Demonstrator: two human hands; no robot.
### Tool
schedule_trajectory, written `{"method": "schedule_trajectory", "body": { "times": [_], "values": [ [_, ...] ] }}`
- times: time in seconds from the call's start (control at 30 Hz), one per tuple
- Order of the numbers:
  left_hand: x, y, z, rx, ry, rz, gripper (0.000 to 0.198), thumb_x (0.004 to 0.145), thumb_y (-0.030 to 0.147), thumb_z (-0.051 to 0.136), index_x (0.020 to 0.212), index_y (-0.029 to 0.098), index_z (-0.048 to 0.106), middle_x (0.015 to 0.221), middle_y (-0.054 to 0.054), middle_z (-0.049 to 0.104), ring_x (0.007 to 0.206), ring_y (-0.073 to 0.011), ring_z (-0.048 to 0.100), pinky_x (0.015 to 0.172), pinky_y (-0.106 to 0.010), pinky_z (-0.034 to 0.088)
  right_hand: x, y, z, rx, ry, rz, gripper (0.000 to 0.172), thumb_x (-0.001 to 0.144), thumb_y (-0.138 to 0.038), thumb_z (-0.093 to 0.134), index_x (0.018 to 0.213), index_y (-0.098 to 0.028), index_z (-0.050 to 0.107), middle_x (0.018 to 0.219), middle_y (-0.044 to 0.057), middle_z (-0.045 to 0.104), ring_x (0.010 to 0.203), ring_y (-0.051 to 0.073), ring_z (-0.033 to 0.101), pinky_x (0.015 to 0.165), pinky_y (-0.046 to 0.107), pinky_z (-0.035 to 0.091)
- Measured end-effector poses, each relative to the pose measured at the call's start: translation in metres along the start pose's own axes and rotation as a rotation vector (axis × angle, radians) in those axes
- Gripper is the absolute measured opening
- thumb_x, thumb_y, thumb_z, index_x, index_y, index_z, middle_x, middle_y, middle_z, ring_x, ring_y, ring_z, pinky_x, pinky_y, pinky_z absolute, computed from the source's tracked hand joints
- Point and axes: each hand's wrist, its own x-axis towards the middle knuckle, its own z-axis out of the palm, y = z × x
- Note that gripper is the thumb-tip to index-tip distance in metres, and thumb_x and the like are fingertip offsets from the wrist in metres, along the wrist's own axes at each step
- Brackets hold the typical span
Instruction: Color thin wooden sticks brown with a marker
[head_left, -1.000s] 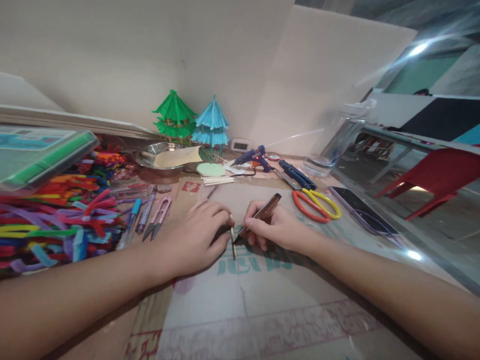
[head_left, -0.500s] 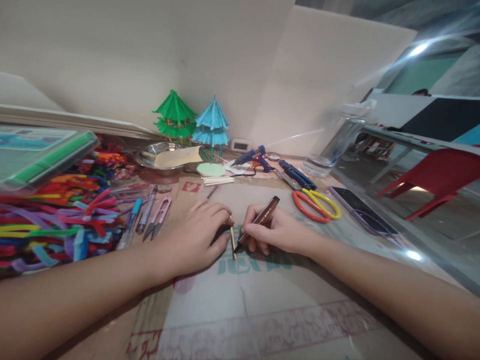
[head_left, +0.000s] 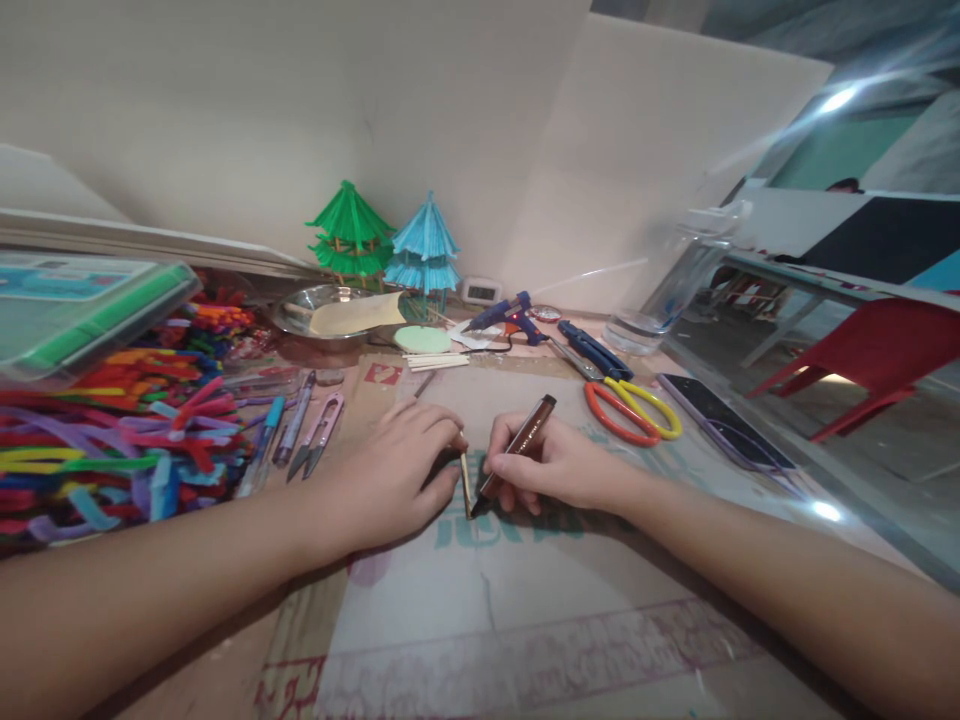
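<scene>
My right hand is closed around a brown marker, which slants down to the left. The marker's dark tip meets the near end of a thin wooden stick on the printed cardboard. Dark marks show along part of the stick. My left hand is closed on the stick's far end, pressing it at the fingertips. Behind the hands lie several pale sticks in a small pile.
Pipe cleaners, pens and pink snips lie on the left. Scissors, a phone and a clear jug are on the right. Behind stand green and blue paper trees and a glue gun.
The marker's tip has shifted slightly down towards the stick's near end, where more dark colour shows. My left hand stays in place on the stick.
</scene>
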Motion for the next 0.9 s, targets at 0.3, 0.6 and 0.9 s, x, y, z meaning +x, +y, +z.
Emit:
{"method": "schedule_trajectory", "body": {
  "times": [0.3,0.6,0.9],
  "values": [
    [0.0004,-0.0004,0.0001,-0.009,-0.001,-0.007,0.013,0.088,0.022,0.045,0.097,0.018,0.054,0.109,-0.010,0.060,0.108,-0.0270,0.053,0.096,-0.048,0.042,-0.0007,0.0001,0.0004,0.029,-0.009,-0.001,0.022,0.077,-0.034,0.065,0.074,-0.019,0.049,0.055,-0.004,0.061,0.038,0.005,0.048,0.037,0.016,0.037],
    [0.0002,-0.0005,0.0007,-0.002,0.004,-0.002,0.012,0.088,0.021,0.045,0.096,0.018,0.054,0.109,-0.010,0.060,0.107,-0.0269,0.052,0.095,-0.047,0.042,0.0007,0.0008,0.0002,-0.003,0.032,-0.014,0.023,0.078,-0.036,0.063,0.074,-0.019,0.048,0.054,-0.004,0.061,0.037,0.005,0.047,0.037,0.016,0.037],
    [0.0004,0.0006,-0.0004,0.002,-0.003,-0.008,0.010,0.087,0.020,0.046,0.094,0.018,0.053,0.107,-0.010,0.060,0.105,-0.0261,0.054,0.093,-0.047,0.043,0.0063,0.0006,0.0006,0.005,0.169,-0.039,0.021,0.080,-0.036,0.059,0.077,-0.019,0.046,0.054,-0.006,0.060,0.037,0.006,0.049,0.037,0.017,0.036]
  ]
}}
